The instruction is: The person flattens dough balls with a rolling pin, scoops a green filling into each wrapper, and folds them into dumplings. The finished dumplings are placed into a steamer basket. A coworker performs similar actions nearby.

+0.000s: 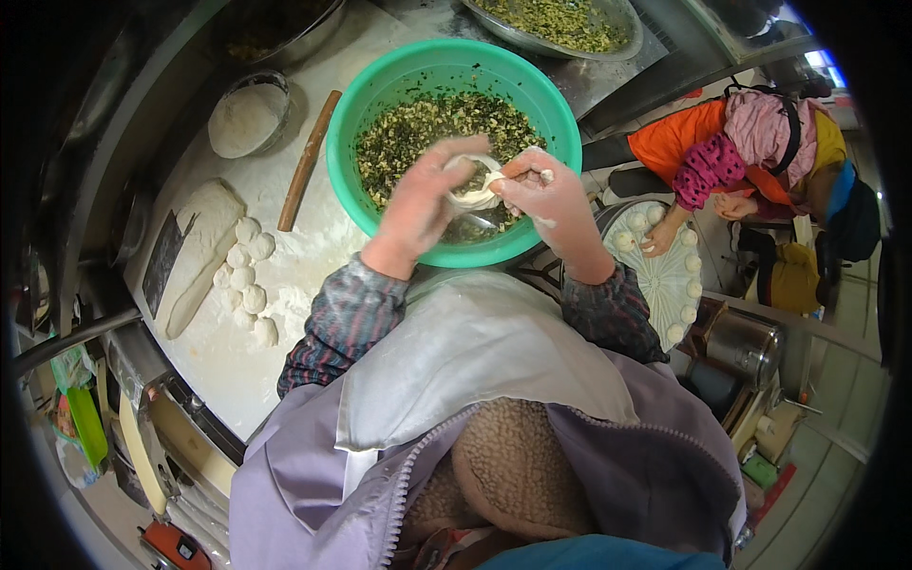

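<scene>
Over a green plastic basin [456,255] of chopped green-and-yellow filling [406,135], both hands are at a round dough wrapper [467,203] with its rim raised in a ring. My left hand [420,199], floury and blurred, cups the wrapper from the left with its fingers around the far side. Fingertips of my right hand [556,196] pinch the wrapper's right edge; a bit of dough sticks to them. Some filling shows through the ring, though whether it lies in the wrapper or behind it is unclear. A shiny metal utensil [483,222] rests partly hidden in the basin below.
Left on the floured table [320,285] lie a wooden rolling pin [310,160], a bowl of flour [248,120], a dough log [203,249] and several dough pieces [246,278]. Another metal bowl of filling [563,25] stands beyond. At right, a co-worker's hand [662,235] reaches over a bun-lined steamer tray [652,285].
</scene>
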A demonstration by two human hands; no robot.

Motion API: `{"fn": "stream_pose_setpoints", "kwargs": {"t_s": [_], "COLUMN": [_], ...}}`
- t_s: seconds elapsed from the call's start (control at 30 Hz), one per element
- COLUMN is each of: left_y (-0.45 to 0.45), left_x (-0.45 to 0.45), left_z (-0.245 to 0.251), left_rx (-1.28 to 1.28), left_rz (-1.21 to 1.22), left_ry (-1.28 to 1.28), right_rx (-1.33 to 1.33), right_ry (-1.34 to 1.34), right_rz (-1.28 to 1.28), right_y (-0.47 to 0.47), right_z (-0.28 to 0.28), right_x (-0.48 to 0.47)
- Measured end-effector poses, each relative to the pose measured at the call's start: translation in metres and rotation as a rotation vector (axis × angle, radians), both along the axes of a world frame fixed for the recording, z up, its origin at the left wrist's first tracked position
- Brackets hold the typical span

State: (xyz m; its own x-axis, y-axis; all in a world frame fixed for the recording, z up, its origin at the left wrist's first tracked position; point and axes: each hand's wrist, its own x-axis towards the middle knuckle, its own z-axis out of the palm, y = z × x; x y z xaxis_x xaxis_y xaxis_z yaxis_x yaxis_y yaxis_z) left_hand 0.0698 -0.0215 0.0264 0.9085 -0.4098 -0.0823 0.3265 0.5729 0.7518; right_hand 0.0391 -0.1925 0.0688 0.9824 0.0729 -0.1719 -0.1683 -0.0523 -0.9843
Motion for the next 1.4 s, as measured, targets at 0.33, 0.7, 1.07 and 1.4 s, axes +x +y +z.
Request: {"fn": "stream_pose_setpoints", "kwargs": {"t_s": [0.33,0.7,1.07,1.4], "left_y": [-0.015,-0.005,0.0,-0.003], "left_x": [-0.007,-0.002,-0.005,-0.014], "left_z": [-0.042,-0.023,-0.011,-0.031], "left_rx": [-0.276,-0.029,-0.036,-0.125], "left_rz": [0.038,-0.014,0.066,0.181], "left_ry": [0.462,0.149,0.006,0.264], "right_rx": [-0.254,-0.402,0.227,-0.458], "right_ry": [-0.102,-0.193,0.094,-0.267], "right_rz": [-0.062,-0.044,-0.104,-0.032], "right_y": [0.014,0.013,0.016,0.036], "right_z": [-0.02,-0.007,-0.014,-0.004], "right_x": [-0.003,-0.007,-0.002,-0.013]}}
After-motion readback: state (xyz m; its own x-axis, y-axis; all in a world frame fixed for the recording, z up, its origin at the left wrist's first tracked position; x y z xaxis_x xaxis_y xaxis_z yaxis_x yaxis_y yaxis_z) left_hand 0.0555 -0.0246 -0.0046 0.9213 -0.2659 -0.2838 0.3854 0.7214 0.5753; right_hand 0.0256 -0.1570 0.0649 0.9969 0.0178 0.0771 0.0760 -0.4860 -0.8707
